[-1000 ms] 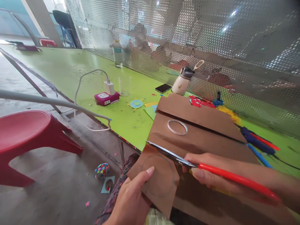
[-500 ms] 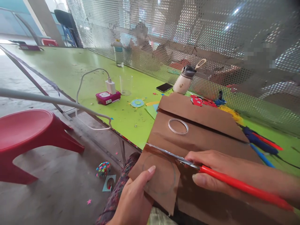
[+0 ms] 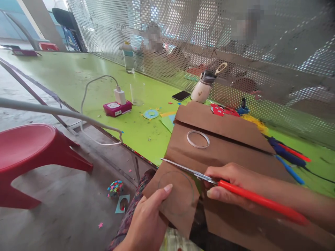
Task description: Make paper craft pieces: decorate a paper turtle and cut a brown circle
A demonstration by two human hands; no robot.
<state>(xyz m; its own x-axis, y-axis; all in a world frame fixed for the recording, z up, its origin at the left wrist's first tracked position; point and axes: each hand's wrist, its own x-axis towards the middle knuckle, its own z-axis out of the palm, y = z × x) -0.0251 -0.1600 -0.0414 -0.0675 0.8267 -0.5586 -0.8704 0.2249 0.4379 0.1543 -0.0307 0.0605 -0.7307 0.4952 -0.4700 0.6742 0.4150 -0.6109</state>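
My left hand (image 3: 146,223) pinches the near corner of a brown paper sheet (image 3: 222,153), thumb on top beside a pencilled circle (image 3: 176,192). My right hand (image 3: 230,183) grips red-handled scissors (image 3: 209,179); the blades lie across the paper just above the circle. A cut gap shows in the paper to the right of the circle. A white ring (image 3: 198,139) rests further up on the sheet.
The green table (image 3: 78,80) carries a pink box with a white charger (image 3: 116,106), a clear cup (image 3: 137,94), a phone (image 3: 181,95), a white bottle (image 3: 201,90), paper scraps and blue and red pens (image 3: 286,157). A red stool (image 3: 34,153) stands left. Behind the perforated screen (image 3: 235,42) sit other people.
The scissors have shifted slightly along the paper and the cut flap with the circle has separated further from the main sheet. My left hand keeps its hold.
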